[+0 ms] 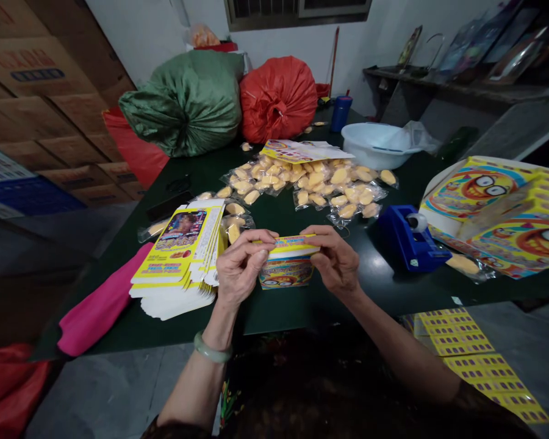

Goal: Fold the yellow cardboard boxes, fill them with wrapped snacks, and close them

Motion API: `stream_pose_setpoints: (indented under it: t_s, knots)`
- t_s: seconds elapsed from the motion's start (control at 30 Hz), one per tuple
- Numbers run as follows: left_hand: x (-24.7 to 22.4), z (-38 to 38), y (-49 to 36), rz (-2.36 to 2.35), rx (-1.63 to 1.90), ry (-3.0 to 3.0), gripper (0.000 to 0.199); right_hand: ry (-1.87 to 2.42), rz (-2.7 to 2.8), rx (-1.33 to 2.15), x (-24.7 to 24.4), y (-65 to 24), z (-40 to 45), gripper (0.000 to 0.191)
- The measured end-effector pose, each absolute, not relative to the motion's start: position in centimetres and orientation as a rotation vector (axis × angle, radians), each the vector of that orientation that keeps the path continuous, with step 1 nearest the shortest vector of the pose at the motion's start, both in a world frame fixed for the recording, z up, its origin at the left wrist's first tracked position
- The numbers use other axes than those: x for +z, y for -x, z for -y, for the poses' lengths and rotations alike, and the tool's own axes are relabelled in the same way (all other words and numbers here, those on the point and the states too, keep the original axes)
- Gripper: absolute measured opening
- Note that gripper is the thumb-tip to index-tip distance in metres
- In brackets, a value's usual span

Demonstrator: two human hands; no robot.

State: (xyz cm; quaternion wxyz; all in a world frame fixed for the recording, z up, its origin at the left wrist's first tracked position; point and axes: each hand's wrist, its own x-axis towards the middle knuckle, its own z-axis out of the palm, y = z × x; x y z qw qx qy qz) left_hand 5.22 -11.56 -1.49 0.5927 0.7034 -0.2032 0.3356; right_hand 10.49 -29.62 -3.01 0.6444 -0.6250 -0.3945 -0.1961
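Observation:
My left hand point(240, 265) and my right hand point(333, 259) both pinch the top edge of a small yellow printed cardboard box point(286, 274), which stands on the dark green table point(384, 286). Its top flap lies between my fingertips. To the left of my left hand is a stack of flat printed box blanks point(178, 256). Beyond my hands lies a heap of sealed plastic packets of yellow sweets point(311, 183). A few of these packets touch the stack. A jade bangle point(213, 347) circles my left wrist.
A blue tape dispenser point(412, 241) sits right of my hands, beside large printed cartons point(498, 213). A pink cloth point(98, 302) lies at the left table edge. Behind stand a white basin point(377, 146), a green sack point(187, 103) and a red sack point(278, 100).

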Motion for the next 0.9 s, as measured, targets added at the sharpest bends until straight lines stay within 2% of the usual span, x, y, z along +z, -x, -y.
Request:
stream_pose_setpoints:
  t_s: [0.17,0.3,0.47,0.53,0.63,0.73,0.9]
  knots:
    - [-2.2,11.9,-5.0,0.503,0.858,-1.674,0.017,1.477,0.877,-0.533,-4.1,-10.5,29.6,0.011]
    - [-2.3,12.2,-5.4,0.428,0.951,-1.747,0.010,1.473,0.897,-0.555,-4.2,-10.5,29.0,0.011]
    - [-3.0,12.8,-6.1,0.291,0.991,-1.769,0.031,1.607,0.927,-0.561,-3.7,-10.3,30.8,0.022]
    - [-3.4,13.2,-6.2,0.197,1.073,-1.754,0.030,1.733,0.770,-0.645,-3.6,-10.7,34.3,0.030]
    - [-3.7,13.9,-6.2,0.063,1.214,-1.721,0.032,1.899,0.145,-0.847,-3.6,-12.0,42.0,0.020]
    - [-3.7,14.7,-6.2,0.057,1.230,-1.704,0.034,1.997,-0.256,-0.657,-3.7,-13.7,49.0,0.019]
    - [-3.2,15.3,-6.2,0.068,1.220,-1.690,0.033,1.990,-0.287,-0.185,-3.1,-15.5,51.7,0.031]
